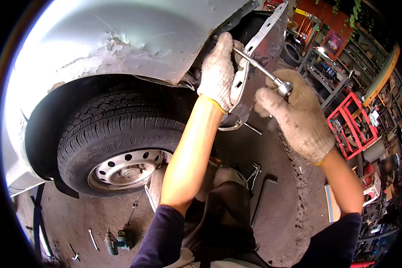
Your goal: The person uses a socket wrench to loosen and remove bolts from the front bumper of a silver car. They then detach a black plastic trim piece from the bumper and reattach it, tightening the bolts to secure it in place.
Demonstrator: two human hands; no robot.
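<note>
A socket wrench with a long extension bar (259,66) slants from the gap between the dented silver fender (134,49) and the loose bumper edge (272,40). My left hand (216,71), in a dirty white knit glove, closes around the bar's far part beside that gap. Whatever the bar's far end meets is hidden behind the fingers and bodywork. At the near end, the round ratchet head (285,88) shows against my right hand (299,118), also gloved. The right fingers curl around the wrench just below its head, and most of its handle is hidden.
A black tyre (120,127) on a steel wheel stands at left under the fender. On the floor lie a cordless impact wrench (114,241), a spanner (93,239), a bent black bar (260,201) and pliers (254,173). At right are a red metal frame (353,125) and cluttered shelves.
</note>
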